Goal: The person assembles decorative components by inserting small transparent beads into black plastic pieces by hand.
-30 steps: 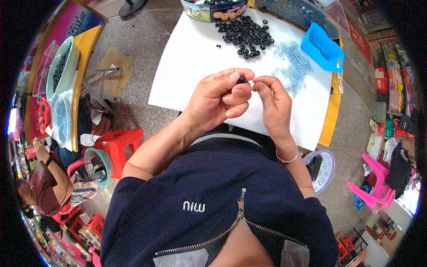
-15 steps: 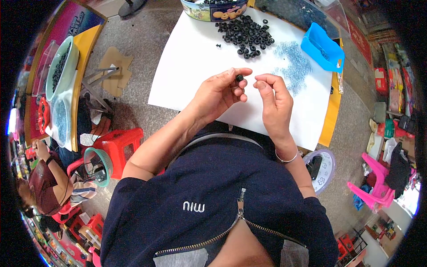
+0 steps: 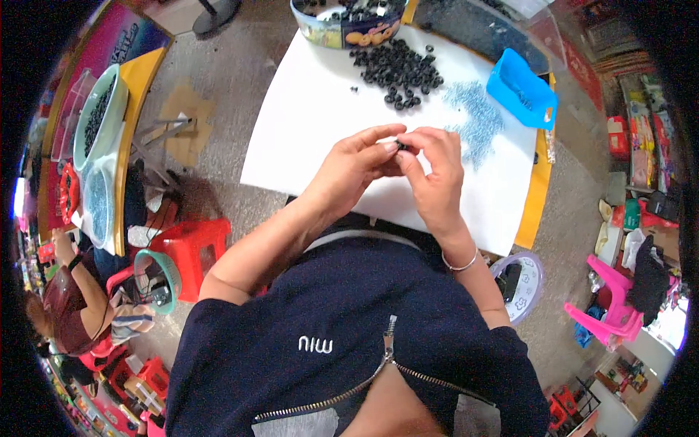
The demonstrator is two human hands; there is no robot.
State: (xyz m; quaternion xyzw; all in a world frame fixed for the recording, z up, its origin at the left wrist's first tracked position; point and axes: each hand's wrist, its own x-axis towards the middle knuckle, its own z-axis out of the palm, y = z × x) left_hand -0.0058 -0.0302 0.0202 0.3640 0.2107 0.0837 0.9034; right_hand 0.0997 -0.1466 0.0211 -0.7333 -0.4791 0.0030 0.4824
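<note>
Above the near half of the white tabletop (image 3: 291, 138), my two hands meet at their fingertips. My left hand (image 3: 349, 164) pinches a small black ring-shaped part (image 3: 401, 146) between thumb and fingers. My right hand (image 3: 437, 175) is closed, its thumb and forefinger pressed at the same part; whether a tiny piece is also between them is hidden. A pile of similar black parts (image 3: 397, 69) lies beyond my hands. To its right spreads a patch of tiny pale-blue clear pieces (image 3: 477, 116). One small black bit (image 3: 354, 89) lies apart, left of the pile.
A printed round tub (image 3: 346, 35) of black parts stands at the far edge. A blue scoop-shaped tray (image 3: 520, 91) sits at the far right. On the left table are a pale-green basin (image 3: 98, 116) and a red stool (image 3: 193, 251) nearby. Another person (image 3: 76, 291) sits at left.
My right hand has moved left and closed in at the black part in my left hand. Before, the hands were apart. The view has shifted slightly.
</note>
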